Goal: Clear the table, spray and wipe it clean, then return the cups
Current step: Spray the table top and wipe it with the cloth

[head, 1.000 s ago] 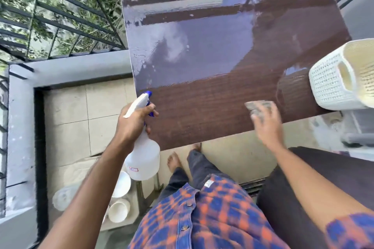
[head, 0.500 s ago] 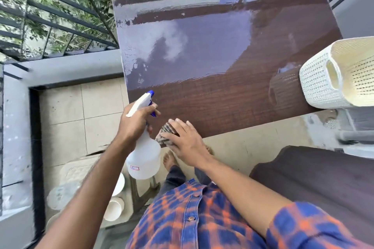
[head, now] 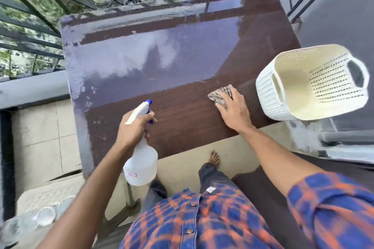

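One dark brown wood-grain table top point(head: 182, 119), wet and shiny on the far half, dry near the hands. Left hand point(head: 134, 130) closed around the neck of one white plastic spray bottle point(head: 141, 159) with blue nozzle, held over the near left edge of the table. Right hand point(head: 232, 109) laid flat, fingers spread, pressing one crumpled brown-grey checked cloth point(head: 219, 96) onto the table; cloth partly under the fingertips, partly sticking out to the far side of them. Just right of this hand, one white perforated plastic basket point(head: 283, 107) lying tilted at the table corner, opening turned up. Below and left of the left hand, on a low surface, blurred white cups point(head: 45, 215); number impossible to count. Two sleeves of blue-orange checked shirt point(head: 202, 218).
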Tool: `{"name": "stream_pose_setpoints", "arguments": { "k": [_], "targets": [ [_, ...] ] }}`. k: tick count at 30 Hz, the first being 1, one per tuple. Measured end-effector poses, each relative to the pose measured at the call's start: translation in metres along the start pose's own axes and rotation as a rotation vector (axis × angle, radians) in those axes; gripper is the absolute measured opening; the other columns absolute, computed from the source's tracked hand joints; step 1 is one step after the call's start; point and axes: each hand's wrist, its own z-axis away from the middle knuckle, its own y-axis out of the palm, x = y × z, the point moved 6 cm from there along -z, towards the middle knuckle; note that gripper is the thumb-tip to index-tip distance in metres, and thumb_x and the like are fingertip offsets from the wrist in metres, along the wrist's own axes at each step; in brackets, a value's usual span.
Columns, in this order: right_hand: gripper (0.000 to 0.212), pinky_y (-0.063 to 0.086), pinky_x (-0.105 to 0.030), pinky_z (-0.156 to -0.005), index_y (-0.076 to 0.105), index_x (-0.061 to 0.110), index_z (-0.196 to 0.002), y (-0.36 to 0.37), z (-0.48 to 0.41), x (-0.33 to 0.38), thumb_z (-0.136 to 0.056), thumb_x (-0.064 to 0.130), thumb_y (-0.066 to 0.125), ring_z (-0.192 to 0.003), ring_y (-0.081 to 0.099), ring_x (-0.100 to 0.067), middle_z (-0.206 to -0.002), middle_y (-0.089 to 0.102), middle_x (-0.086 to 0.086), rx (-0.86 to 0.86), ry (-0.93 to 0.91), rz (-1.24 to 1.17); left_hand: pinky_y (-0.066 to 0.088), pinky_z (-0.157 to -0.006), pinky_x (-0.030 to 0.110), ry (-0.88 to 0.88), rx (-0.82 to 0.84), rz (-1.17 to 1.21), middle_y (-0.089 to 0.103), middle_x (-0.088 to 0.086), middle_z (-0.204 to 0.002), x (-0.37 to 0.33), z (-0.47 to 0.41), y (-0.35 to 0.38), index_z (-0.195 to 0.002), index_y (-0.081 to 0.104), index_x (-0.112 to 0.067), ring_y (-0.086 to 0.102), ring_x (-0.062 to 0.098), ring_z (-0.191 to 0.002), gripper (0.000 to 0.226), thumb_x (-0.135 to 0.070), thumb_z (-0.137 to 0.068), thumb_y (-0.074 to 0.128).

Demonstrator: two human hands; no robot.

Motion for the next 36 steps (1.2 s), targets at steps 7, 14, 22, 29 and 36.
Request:
{"name": "stream_pose_setpoints", "arguments": {
  "k": [7,14,22,29,36],
  "targets": [
    [0.043,0.033,-0.053,-0.113,0.061,0.032,-0.131,-0.001,-0.077,0.044,-0.089,0.038,0.064,-0.138,0.042,-0.035,-0.149,0.046,-0.008,0.021,-0.073,-0.036,0.038,-0.051,0.028,0.033,-0.127,0.126,0.071,0.006,-0.077,-0.041,0.003,0.082,-0.079,0.069,-0.018,0.048,0.024,-0.059,0.014,-0.012,-0.09,0.063],
    [0.041,0.041,-0.051,-0.107,0.066,0.027,-0.127,0.007,0.043,0.056,-0.092,0.034,0.047,-0.122,0.054,-0.034,-0.142,0.056,-0.01,0.153,-0.466,-0.06,0.039,-0.048,0.027,-0.008,-0.162,0.181,0.071,0.003,-0.074,-0.06,0.021,0.125,-0.062,0.074,-0.035,0.043,0.023,-0.049,0.04,-0.011,-0.091,0.062],
    [0.043,0.045,-0.038,-0.107,0.059,0.035,-0.134,-0.045,0.115,-0.072,-0.091,0.034,0.053,-0.121,0.052,-0.026,-0.141,0.051,-0.005,0.361,-0.204,-0.235,0.04,-0.05,0.028,0.015,-0.061,0.101,0.071,0.004,-0.081,-0.062,0.031,0.15,-0.087,0.066,-0.012,0.04,0.022,-0.044,0.008,-0.014,-0.094,0.062],
    [0.039,0.032,-0.012,-0.107,0.052,0.056,-0.126,-0.189,0.163,-0.12,-0.1,0.03,0.063,-0.127,0.045,0.012,-0.138,0.049,0.018,0.445,0.102,-0.577,0.042,-0.054,0.029,0.153,0.031,0.16,0.073,0.009,-0.086,-0.122,0.04,0.183,-0.086,0.068,-0.02,0.046,0.025,-0.053,0.01,-0.016,-0.095,0.064],
    [0.033,0.05,-0.028,-0.095,0.059,0.044,-0.128,-0.293,0.086,-0.151,-0.095,0.044,0.063,-0.111,0.065,-0.015,-0.125,0.068,0.0,0.212,0.206,-0.7,0.041,-0.05,0.026,0.363,0.151,0.222,0.071,0.004,-0.083,-0.218,0.048,0.26,-0.084,0.063,-0.022,0.044,0.016,-0.041,0.012,-0.016,-0.095,0.064]
  ]
}}
